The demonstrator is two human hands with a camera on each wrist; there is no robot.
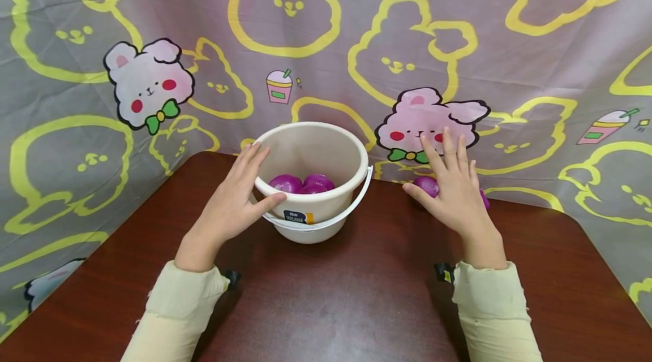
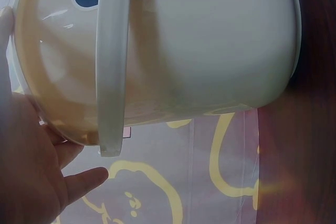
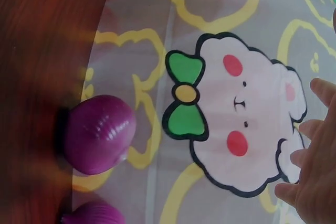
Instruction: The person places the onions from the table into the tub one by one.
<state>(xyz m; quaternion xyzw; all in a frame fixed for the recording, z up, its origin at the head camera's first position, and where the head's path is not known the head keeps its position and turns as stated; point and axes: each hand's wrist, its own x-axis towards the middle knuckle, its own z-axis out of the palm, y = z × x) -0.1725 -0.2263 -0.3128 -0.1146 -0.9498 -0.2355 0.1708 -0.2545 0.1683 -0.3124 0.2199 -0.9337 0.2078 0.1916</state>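
Observation:
A cream plastic bucket (image 1: 305, 220) with a white handle stands upright on the table, several purple onions (image 1: 286, 183) inside it. My left hand (image 1: 229, 203) is at the bucket's left rim, fingers spread and curving slightly around it; whether they touch the rim I cannot tell. In the left wrist view, that hand (image 2: 31, 166) shows beside the rim and the handle (image 2: 112, 66). With fingers spread, my right hand (image 1: 455, 192) hovers in front of loose onions at the back right, partly hiding them. The right wrist view shows one whole onion (image 3: 100, 135) and part of another (image 3: 94, 213).
A dark reddish-brown table (image 1: 316, 305) carries everything. Right behind it hangs a grey-pink curtain (image 1: 326, 68) printed with yellow bear outlines and white rabbit faces. The bucket's handle (image 1: 326, 223) hangs down over its front.

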